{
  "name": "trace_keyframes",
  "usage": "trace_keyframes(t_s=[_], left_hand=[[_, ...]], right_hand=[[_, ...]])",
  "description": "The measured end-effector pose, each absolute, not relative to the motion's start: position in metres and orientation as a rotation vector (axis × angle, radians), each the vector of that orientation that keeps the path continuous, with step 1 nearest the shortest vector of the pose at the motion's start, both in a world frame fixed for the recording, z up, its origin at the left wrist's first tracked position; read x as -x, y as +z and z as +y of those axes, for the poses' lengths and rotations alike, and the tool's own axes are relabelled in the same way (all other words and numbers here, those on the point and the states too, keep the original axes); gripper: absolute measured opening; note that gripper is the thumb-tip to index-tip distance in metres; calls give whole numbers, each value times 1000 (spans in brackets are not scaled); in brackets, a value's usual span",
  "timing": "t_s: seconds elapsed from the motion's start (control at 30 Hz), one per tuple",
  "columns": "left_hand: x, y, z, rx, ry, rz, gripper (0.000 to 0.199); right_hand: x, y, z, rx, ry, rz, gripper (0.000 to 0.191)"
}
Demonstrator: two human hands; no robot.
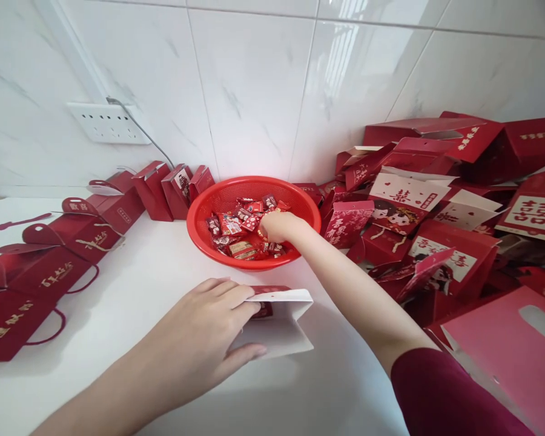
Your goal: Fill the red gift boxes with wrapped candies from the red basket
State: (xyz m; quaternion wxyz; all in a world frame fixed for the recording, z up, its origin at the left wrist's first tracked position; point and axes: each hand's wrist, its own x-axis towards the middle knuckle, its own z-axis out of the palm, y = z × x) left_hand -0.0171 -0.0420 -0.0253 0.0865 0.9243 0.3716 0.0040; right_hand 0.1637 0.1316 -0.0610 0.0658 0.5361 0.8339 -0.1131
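Observation:
My left hand (218,324) grips a small paper candy box (284,333), red outside and white inside, tipped so its open mouth faces right. A dark red wrapped piece (264,310) shows inside the box. Beyond it, my right hand (276,227) reaches down into a red plastic basket (200,235), among wrapped candies (231,225). The wrist hides most of its fingers, so what they hold, if anything, does not show. A tan-wrapped piece (243,249) lies near the basket's front.
Red boxes with cord handles (59,260) line the left side. Three small upright red boxes (153,191) stand behind, against the tiled wall. A big pile of red and pink boxes (454,254) fills the right. A wall socket (109,124) has a grey cable running down.

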Motion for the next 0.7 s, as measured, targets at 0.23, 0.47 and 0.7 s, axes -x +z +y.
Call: trace_keyframes(t_s=[0.23, 0.47, 0.7], left_hand=[[21, -23, -42, -2717, -72, 1146, 38], [21, -22, -38, -2633, -44, 1060, 45], [16, -26, -18, -2475, -26, 1120, 50]], right_hand=[[-145, -87, 144, -1366, -446, 2343, 32], [-161, -77, 132, -1498, -397, 2551, 17], [-206, -60, 92, -1680, -315, 2931, 17]])
